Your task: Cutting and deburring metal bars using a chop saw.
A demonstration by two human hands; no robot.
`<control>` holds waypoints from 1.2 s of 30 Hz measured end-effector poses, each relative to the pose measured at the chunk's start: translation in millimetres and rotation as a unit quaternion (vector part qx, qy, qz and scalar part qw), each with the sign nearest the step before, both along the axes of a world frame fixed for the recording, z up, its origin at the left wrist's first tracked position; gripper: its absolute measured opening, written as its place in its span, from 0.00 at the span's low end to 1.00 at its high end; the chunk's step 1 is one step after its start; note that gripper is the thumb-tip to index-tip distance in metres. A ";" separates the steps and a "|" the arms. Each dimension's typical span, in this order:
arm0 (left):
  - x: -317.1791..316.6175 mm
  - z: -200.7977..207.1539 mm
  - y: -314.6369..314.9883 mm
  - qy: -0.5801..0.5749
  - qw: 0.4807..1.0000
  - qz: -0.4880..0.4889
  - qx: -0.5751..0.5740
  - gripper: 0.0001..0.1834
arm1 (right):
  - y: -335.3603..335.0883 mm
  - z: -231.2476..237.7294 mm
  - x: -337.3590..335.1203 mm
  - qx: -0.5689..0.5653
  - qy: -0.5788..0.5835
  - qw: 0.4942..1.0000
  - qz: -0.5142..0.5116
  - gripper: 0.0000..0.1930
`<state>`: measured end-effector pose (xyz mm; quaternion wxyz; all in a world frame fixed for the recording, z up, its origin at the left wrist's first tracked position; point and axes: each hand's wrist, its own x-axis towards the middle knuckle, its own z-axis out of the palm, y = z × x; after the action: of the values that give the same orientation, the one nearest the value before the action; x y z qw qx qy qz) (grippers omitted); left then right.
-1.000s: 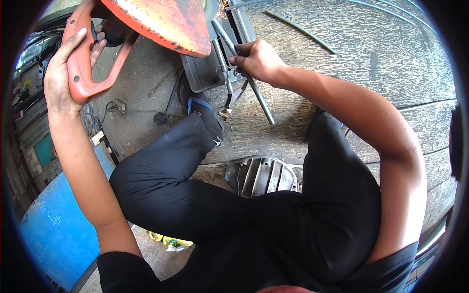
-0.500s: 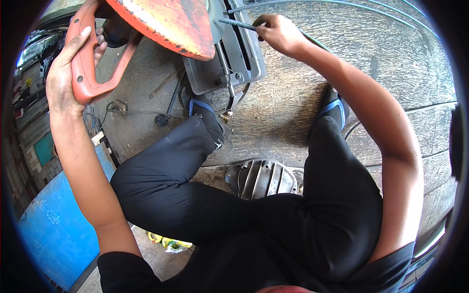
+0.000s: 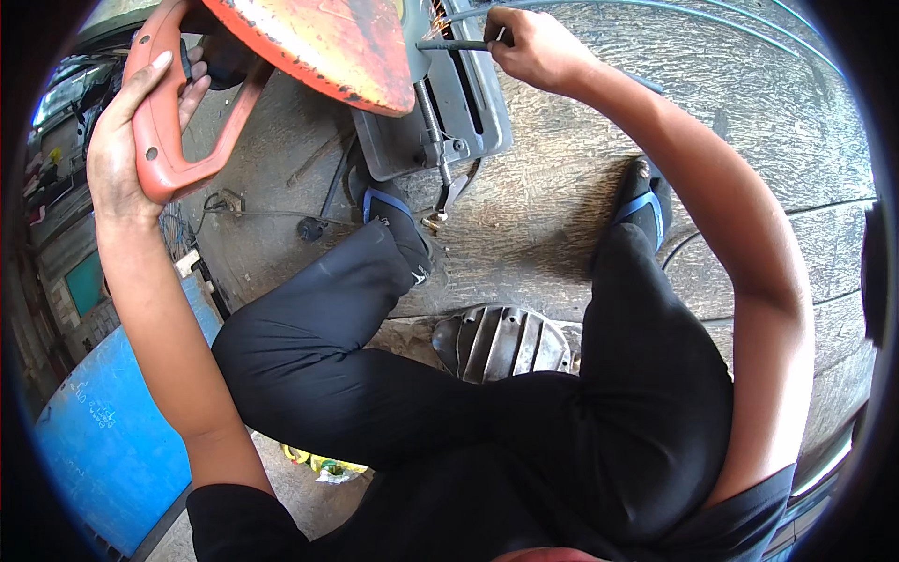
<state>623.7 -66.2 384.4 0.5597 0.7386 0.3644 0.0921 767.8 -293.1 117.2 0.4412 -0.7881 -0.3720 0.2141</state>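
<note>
At the upper left, my left hand (image 3: 114,164) is wrapped round the orange handle (image 3: 161,150) of a chop saw, its fingers near the dark trigger. The saw's worn orange guard (image 3: 318,47) covers most of the blade. My right hand (image 3: 548,58) pinches a thin dark metal rod (image 3: 454,45), whose left end reaches the grey part beside the guard. Small orange sparks (image 3: 438,21) show just above that end. The rod's other end comes out beyond my right wrist. Under the guard stands the saw's grey base (image 3: 487,117), with a clamp screw (image 3: 431,131) along it.
Several long thin rods (image 3: 655,8) lie across the floor at the top right. A ribbed metal casing (image 3: 501,344) sits between my legs. On the left are a blue panel (image 3: 112,421) and a cable (image 3: 253,214); a yellow-green packet (image 3: 328,468) lies below my thigh.
Sparks have appeared by the saw. My right hand has shifted slightly left and up, and the rod lies more level. My left hand keeps its hold on the handle, almost unmoved.
</note>
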 end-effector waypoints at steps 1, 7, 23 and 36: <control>-0.2 -0.1 0.1 0.000 1.000 0.002 0.004 0.25 | -2.1 1.5 -0.1 0.004 -0.015 1.000 0.001 0.10; -0.4 0.9 1.6 0.012 1.000 0.001 0.002 0.30 | -4.7 11.9 -3.1 -0.020 -0.115 0.993 -0.006 0.09; -2.4 0.7 7.7 0.017 1.000 0.015 0.010 0.28 | -3.9 2.4 26.1 -0.035 -0.197 0.978 0.051 0.09; -2.3 -1.3 0.9 -0.019 1.000 0.006 -0.009 0.30 | 5.1 19.4 32.7 -0.027 -0.268 0.957 0.105 0.06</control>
<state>621.5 -65.2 383.1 0.5723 0.7297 0.3588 0.1064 800.5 -288.0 136.6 0.2787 -0.7848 -0.5513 0.0499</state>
